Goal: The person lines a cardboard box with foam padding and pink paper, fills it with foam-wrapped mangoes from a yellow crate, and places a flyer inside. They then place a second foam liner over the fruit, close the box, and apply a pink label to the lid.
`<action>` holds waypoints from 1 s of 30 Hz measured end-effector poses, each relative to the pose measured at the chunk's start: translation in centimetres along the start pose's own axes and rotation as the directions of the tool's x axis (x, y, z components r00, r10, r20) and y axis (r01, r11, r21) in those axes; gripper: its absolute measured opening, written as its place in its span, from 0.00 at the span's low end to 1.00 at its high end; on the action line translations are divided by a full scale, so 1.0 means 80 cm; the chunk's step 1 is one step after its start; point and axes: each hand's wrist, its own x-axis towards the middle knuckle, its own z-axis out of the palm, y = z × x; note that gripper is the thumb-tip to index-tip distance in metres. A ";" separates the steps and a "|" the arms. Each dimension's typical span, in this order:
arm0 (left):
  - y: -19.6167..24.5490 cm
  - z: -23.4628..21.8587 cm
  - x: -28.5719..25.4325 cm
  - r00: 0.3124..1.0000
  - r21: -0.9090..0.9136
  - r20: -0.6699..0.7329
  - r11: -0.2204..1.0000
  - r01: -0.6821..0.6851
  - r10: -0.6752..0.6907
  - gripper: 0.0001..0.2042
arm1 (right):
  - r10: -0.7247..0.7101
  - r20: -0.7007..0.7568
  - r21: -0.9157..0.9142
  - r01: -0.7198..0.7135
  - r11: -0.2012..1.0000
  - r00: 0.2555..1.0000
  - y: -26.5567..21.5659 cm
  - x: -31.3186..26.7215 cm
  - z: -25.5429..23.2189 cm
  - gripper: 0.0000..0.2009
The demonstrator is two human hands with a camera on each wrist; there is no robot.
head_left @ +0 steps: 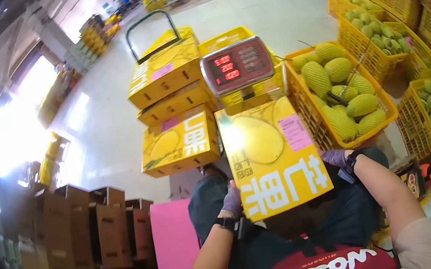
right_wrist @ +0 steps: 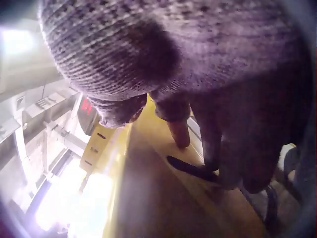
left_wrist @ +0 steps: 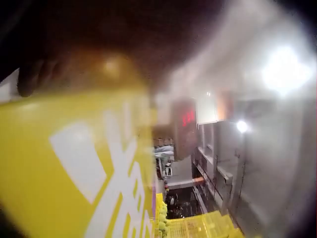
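Note:
A yellow carton (head_left: pixel 272 153) printed with a mango and large white characters is held between both hands, over the lap. A pink label (head_left: pixel 296 132) is on its top. The left hand (head_left: pixel 232 202), in a purple knit glove, grips the carton's left side; in the left wrist view it is dark and blurred. On the opposite side the right hand (head_left: pixel 335 159) grips the carton, its glove leaving fingertips bare. In the right wrist view its fingers (right_wrist: pixel 179 134) lie along the side wall near a dark slot. Beyond the far end stands a scale display (head_left: pixel 237 65) with lit red digits.
More mango cartons (head_left: pixel 178 140) are stacked left of the scale. At right a yellow crate (head_left: pixel 342 95) holds mangoes in foam nets, with more crates of fruit (head_left: pixel 374 33) beyond. A pink panel (head_left: pixel 175 242) and brown cartons (head_left: pixel 110 235) stand at the lower left.

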 end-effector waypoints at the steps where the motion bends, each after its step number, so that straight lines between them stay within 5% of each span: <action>1: -0.053 0.009 0.006 0.993 -0.014 -0.003 0.993 -0.120 0.120 0.31 | 0.064 -0.005 -0.043 -0.065 0.997 0.998 -0.003 -0.007 0.001 0.31; 2: -0.054 0.013 0.006 0.998 -0.064 -0.031 0.996 0.060 -0.063 0.31 | 0.002 0.018 -0.236 0.002 0.972 1.000 -0.008 -0.009 -0.002 0.30; 3: -0.045 0.023 0.003 0.970 -0.118 -0.039 0.965 0.236 -0.242 0.31 | -0.038 0.198 0.030 0.033 0.999 0.980 0.065 0.050 -0.056 0.34; 4: -0.026 0.039 0.004 0.966 -0.128 -0.043 0.960 0.248 -0.255 0.31 | -0.031 0.183 0.031 0.026 0.999 0.983 0.064 0.043 -0.052 0.34; 5: 0.000 0.059 0.001 0.931 -0.786 0.298 0.499 0.366 -0.213 0.29 | -0.062 0.104 0.013 0.061 0.998 0.993 0.052 0.029 -0.028 0.31; 6: 0.024 0.077 0.001 0.883 -0.832 0.463 -0.303 0.465 0.084 0.27 | -0.096 0.025 -0.005 0.096 0.995 0.995 0.031 0.006 -0.003 0.29; 7: 0.040 0.089 0.007 0.857 -0.237 0.319 -0.841 0.486 0.405 0.26 | -0.051 -0.020 -0.086 0.049 0.995 0.999 0.008 -0.025 0.015 0.25; 8: 0.025 0.119 0.022 0.866 -0.242 0.305 -0.847 0.473 0.397 0.26 | -0.049 -0.036 -0.075 0.047 0.996 0.998 -0.003 -0.045 0.029 0.25; 9: -0.021 0.171 0.048 0.741 0.411 0.459 -0.856 0.312 0.490 0.26 | -0.029 -0.083 -0.004 0.029 1.000 0.996 -0.006 -0.063 0.043 0.24; 10: -0.045 0.209 0.073 0.603 0.845 0.466 -0.528 -0.085 0.648 0.27 | -0.014 -0.133 0.068 0.023 0.997 0.991 0.000 -0.078 0.059 0.23; 11: 0.059 0.235 0.091 0.569 0.712 0.603 -0.699 -0.068 0.559 0.28 | -0.002 -0.187 0.139 0.029 0.990 0.982 0.014 -0.082 0.070 0.23; 13: -0.021 0.313 0.127 0.514 0.538 0.595 -0.781 0.316 0.618 0.28 | -0.087 -0.338 -0.213 0.014 0.977 0.937 0.155 -0.064 0.039 0.22; 14: -0.006 0.327 0.145 0.544 0.457 0.675 -0.861 0.222 0.499 0.27 | 0.087 -0.300 0.253 -0.008 0.967 0.950 0.145 -0.084 0.060 0.21; 15: 0.017 0.336 0.159 0.554 0.370 0.741 -0.919 0.133 0.379 0.26 | 0.219 -0.176 0.665 -0.048 0.745 0.960 0.123 -0.107 0.095 0.21; 16: 0.041 0.335 0.170 0.610 0.368 0.726 -0.929 0.043 0.316 0.23 | 0.219 -0.183 0.667 -0.043 0.744 0.958 0.109 -0.107 0.118 0.21; 17: 0.029 0.334 0.171 0.584 0.567 0.548 -0.779 0.268 0.599 0.20 | 0.294 -0.280 0.494 -0.125 0.861 0.914 0.098 -0.105 0.141 0.21; 18: 0.044 0.330 0.171 0.584 0.599 0.585 -0.785 0.157 0.563 0.21 | 0.340 -0.383 0.305 -0.230 0.924 0.859 0.095 -0.104 0.157 0.22; 19: 0.073 0.324 0.169 0.573 0.619 0.627 -0.784 0.044 0.527 0.23 | 0.338 -0.376 0.306 -0.229 0.924 0.863 0.114 -0.087 0.163 0.22; 21: 0.109 0.321 0.157 0.411 0.430 0.700 -0.804 0.411 0.584 0.27 | 0.056 -0.660 0.164 0.072 0.984 0.749 0.156 -0.032 0.169 0.28; 22: 0.021 0.318 0.137 0.396 0.314 0.707 -0.762 0.567 0.586 0.31 | 0.029 -0.601 0.315 0.204 0.927 0.799 0.114 -0.054 0.178 0.28; 23: 0.042 0.305 0.123 0.317 0.426 0.722 -0.756 0.497 0.615 0.29 | -0.040 -0.646 0.240 0.252 0.937 0.762 0.122 -0.050 0.166 0.28; 26: 0.104 0.255 0.052 0.318 0.578 0.698 -0.767 0.280 0.642 0.25 | 0.043 -0.576 0.493 0.304 0.815 0.816 0.156 -0.025 0.094 0.27; 27: 0.077 0.231 0.032 0.304 0.577 0.704 -0.766 0.283 0.642 0.25 | 0.071 -0.534 0.625 0.337 0.704 0.842 0.168 -0.012 0.070 0.26; 29: -0.007 0.185 0.004 0.273 0.698 0.711 -0.697 -0.166 0.648 0.23 | -0.065 -0.659 0.416 0.434 0.799 0.750 0.137 -0.006 0.039 0.26; 30: -0.009 0.175 -0.003 0.259 0.698 0.712 -0.698 -0.159 0.653 0.23 | -0.165 -0.632 0.370 0.483 0.794 0.757 0.144 0.007 0.017 0.28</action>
